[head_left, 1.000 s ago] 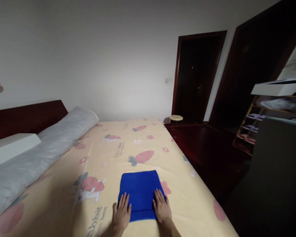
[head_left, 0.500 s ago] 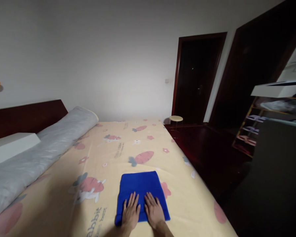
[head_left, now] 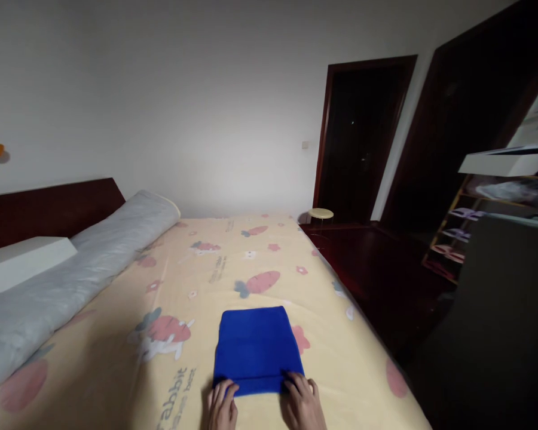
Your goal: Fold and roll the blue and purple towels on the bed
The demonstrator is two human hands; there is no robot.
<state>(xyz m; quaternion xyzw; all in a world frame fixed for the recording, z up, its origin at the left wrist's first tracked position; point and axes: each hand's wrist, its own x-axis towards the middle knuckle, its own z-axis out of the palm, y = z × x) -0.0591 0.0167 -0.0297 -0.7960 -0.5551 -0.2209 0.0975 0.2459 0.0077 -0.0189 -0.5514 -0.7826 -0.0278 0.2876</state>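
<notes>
A folded blue cloth point(head_left: 257, 343) lies flat on the bed, a crease running across it close to its near edge. At its near left corner is my left hand point(head_left: 223, 404), its fingers curled down and closed on the fabric. My right hand point(head_left: 303, 399) grips the near right corner in the same way, fingers bent over the edge. The fingertips and thumbs are partly hidden. Under the cloth spreads a yellow bed sheet point(head_left: 197, 334) printed with carrots, rabbits and flowers.
A grey rolled bedding piece point(head_left: 116, 248) and a white box point(head_left: 27, 260) lie along the left by the dark headboard point(head_left: 49, 206). Past the bed's right edge are a round stool point(head_left: 321, 213), a shoe rack point(head_left: 451, 245) and a dark grey panel point(head_left: 497, 310).
Both hands have drawn back toward me from flat on the cloth's middle. They have spread apart to its near corners, and their fingers have curled onto the fabric.
</notes>
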